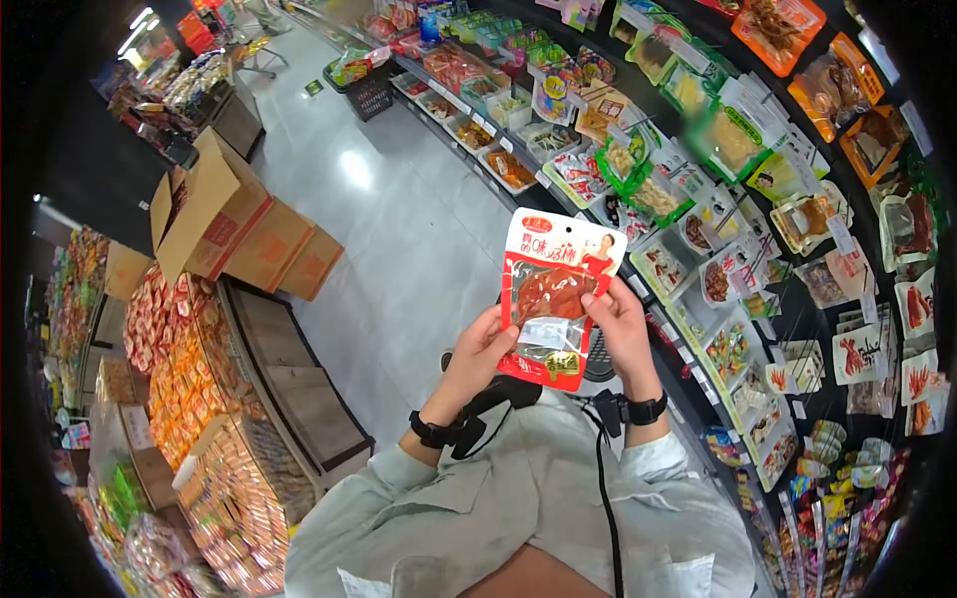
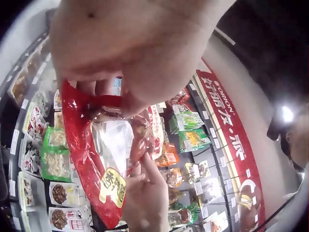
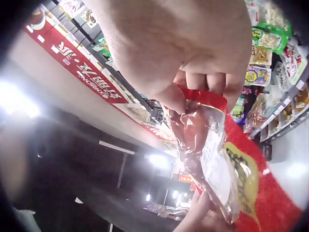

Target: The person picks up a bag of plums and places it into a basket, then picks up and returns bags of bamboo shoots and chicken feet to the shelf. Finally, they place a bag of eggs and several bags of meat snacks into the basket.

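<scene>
A red and white packet of vacuum-packed meat (image 1: 551, 289) is held up in front of the person's waist, its printed front towards the head camera. Through its clear window shows a reddish-brown piece of meat with a white label below. The left hand (image 1: 477, 351) pinches the packet's left edge, thumb on the front. The right hand (image 1: 624, 329) grips the opposite edge the same way. In the left wrist view the packet (image 2: 96, 150) bends a little, its red lower end nearest. The right wrist view shows the fingers of the right hand (image 3: 193, 58) behind the packet.
Shelves with hanging snack packets (image 1: 733, 140) run along the right, with a lower ledge of trays (image 1: 508, 169). At left, cardboard boxes (image 1: 224, 224) stand on a counter heaped with wrapped goods (image 1: 189, 379). A dark basket (image 1: 369, 97) is on the grey floor (image 1: 399, 219).
</scene>
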A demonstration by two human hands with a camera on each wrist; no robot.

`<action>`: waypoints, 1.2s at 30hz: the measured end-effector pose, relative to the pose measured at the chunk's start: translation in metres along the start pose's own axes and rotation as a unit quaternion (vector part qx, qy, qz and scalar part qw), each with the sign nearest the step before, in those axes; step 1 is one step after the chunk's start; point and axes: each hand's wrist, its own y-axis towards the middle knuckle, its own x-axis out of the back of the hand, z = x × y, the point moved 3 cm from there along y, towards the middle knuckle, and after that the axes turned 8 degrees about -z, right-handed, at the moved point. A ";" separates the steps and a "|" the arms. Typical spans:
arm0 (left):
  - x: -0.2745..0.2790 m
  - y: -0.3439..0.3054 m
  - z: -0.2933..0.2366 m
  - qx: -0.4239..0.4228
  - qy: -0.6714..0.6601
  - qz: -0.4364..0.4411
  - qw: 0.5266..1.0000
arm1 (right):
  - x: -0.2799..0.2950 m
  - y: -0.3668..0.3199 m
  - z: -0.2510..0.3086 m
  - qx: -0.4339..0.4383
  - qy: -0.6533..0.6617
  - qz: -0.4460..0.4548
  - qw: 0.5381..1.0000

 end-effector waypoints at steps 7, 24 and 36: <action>0.113 0.037 -0.045 0.009 0.018 0.034 0.999 | -0.110 0.053 -0.011 0.004 -0.058 -0.011 0.998; 0.168 0.267 -0.154 0.030 0.015 0.061 0.998 | -0.199 0.242 0.019 0.062 0.089 0.147 0.983; 0.128 0.447 -0.186 0.156 -0.090 0.171 0.969 | -0.183 0.379 0.038 0.100 0.162 -0.001 0.982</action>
